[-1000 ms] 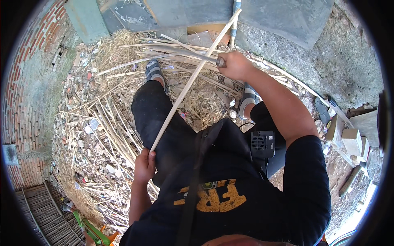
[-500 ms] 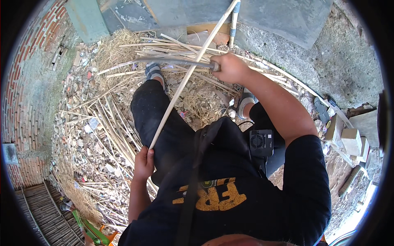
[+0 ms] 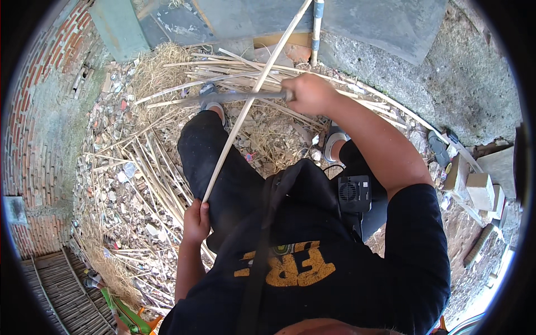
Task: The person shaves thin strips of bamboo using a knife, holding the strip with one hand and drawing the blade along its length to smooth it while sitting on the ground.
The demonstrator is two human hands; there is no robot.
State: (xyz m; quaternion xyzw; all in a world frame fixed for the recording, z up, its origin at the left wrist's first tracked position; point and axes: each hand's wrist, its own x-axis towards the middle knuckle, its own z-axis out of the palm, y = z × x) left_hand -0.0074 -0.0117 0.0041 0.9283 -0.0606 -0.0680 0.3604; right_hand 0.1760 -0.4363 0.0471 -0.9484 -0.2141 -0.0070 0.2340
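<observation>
A long pale bamboo strip slants up from my left thigh toward the panels at the far side. My left hand is closed round its lower end, with the thumb along it. In my right hand, a fist is wrapped round the handle of a machete. Its long, narrow blade points left and crosses the strip about midway. Motion blurs the blade, mostly toward its tip, and I cannot tell how deep its edge meets the strip.
Loose bamboo strips lie on the rubble at left, with another pile beyond my feet. Dry straw lies beside that pile. A brick wall bounds the left, and a rough concrete wall the right. Blocks stand at right.
My right hand and the machete have come slightly lower and to the left along the strip. The strip's upper end has shifted left. My left hand keeps its grip in nearly the same place.
</observation>
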